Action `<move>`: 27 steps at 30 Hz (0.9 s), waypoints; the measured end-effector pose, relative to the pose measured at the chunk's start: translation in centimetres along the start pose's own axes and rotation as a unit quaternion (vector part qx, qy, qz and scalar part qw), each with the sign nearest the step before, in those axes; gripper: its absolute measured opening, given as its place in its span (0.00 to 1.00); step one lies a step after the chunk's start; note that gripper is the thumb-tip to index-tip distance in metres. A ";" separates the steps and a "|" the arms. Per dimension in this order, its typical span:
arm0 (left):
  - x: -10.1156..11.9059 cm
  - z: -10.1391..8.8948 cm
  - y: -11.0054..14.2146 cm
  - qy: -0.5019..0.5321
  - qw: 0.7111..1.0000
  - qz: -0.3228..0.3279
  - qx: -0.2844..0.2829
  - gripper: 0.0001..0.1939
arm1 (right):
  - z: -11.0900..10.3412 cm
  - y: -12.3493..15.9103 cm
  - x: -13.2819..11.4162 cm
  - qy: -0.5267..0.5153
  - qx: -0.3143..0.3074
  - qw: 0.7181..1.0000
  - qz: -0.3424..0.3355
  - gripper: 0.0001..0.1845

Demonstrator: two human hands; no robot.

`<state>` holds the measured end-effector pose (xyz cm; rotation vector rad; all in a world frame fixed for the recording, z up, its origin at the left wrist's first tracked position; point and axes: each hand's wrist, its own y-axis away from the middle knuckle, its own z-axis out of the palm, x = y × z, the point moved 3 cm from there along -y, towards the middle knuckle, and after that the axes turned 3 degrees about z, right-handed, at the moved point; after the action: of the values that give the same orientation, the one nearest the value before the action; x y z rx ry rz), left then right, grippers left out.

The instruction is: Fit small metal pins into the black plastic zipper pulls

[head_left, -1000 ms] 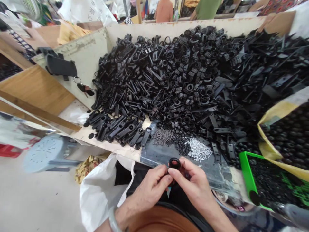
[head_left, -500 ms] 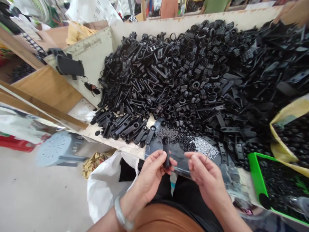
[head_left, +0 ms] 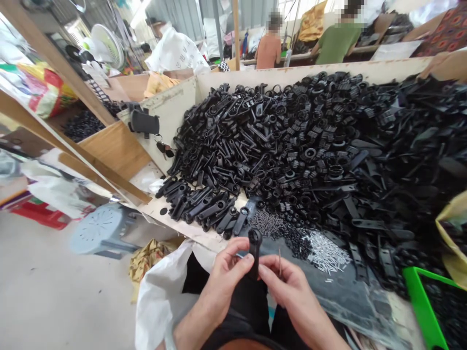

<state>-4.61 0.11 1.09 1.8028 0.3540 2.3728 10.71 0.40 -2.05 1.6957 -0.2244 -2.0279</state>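
Observation:
My left hand (head_left: 228,272) pinches a black plastic arm piece (head_left: 254,248) with a ring end, held upright just in front of my lap. My right hand (head_left: 286,287) is closed next to it, its fingertips touching the piece's lower part and pinching a thin metal pin (head_left: 279,260) that stands upright. Right behind my hands lie a small heap of dark screws (head_left: 268,224) and a heap of silver pins (head_left: 326,253) on a dark sheet. A row of assembled black arms (head_left: 204,206) lies on the table's left front edge.
A huge pile of black plastic parts (head_left: 310,141) fills the walled wooden table. A green tray (head_left: 419,301) and a yellow bag (head_left: 450,228) sit at the right. A white sack (head_left: 160,296) hangs below the table edge; a grey stool (head_left: 100,233) stands on the floor. Two people sit beyond.
My right hand has come back to the black piece, bringing a thin pin against it. The view has tilted upward, so the workshop behind shows.

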 end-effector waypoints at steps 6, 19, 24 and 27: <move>1.2 -3.5 -1.0 -0.063 0.987 0.107 0.104 0.12 | -1.5 -3.5 -4.6 0.158 0.012 0.981 -0.112 0.18; 2.3 -2.8 -5.9 -0.569 0.711 0.414 0.000 0.18 | 4.1 -6.8 -2.8 0.076 0.087 0.982 -0.147 0.14; 1.4 -3.7 -7.0 -0.620 0.668 0.411 -0.023 0.19 | 0.8 -7.7 -7.5 0.340 0.177 0.875 -0.296 0.17; 1.4 -3.5 -6.6 -0.629 0.657 0.416 -0.015 0.19 | -1.8 -10.4 -11.1 0.426 0.259 0.812 -0.304 0.20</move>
<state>-8.57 6.42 -0.25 3.3883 -0.8232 0.6214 11.04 14.91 2.94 3.1700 0.1153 -1.3639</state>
